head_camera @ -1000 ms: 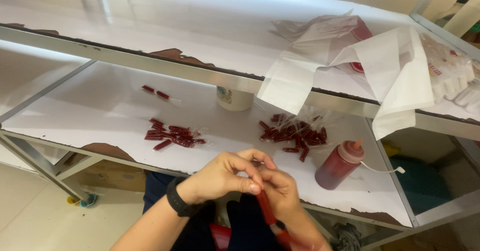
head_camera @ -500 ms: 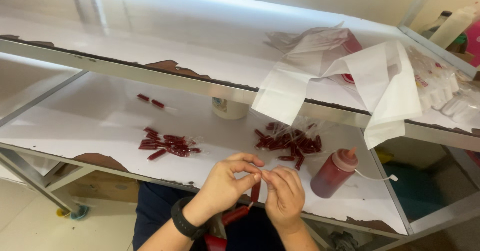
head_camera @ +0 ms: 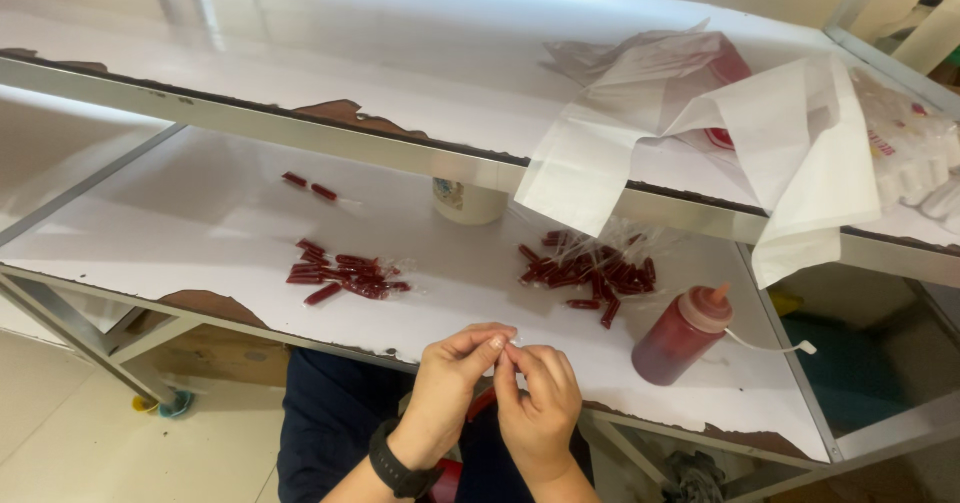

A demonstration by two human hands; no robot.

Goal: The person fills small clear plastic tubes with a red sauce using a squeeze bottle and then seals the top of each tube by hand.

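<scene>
White two-tier bench [head_camera: 180, 233], metal-framed, coating chipped to brown at the edges; pale tiled floor at lower left. On the lower shelf, left to right: two loose red tubes [head_camera: 308, 186]; a small heap of sealed red tubes [head_camera: 345, 274]; a white cup [head_camera: 468, 203] tucked under the upper shelf's rim; a larger heap of red tubes [head_camera: 592, 273] under crinkled clear film; a squeeze bottle [head_camera: 683, 335] of red liquid, soft plastic, conical nozzle. Upper shelf at right: limp white plastic bags [head_camera: 790, 143] draped over the rim.

Left hand [head_camera: 452, 375], black wristband, raised at the near edge, thumb and forefinger pinched. Right hand [head_camera: 538, 401] just beside it, fingers curled, fingertips meeting the left's. Between the fingertips a small clear strip [head_camera: 509, 344], thin and glossy; too small to tell more. Red object [head_camera: 480, 405] partly hidden below the hands.
</scene>
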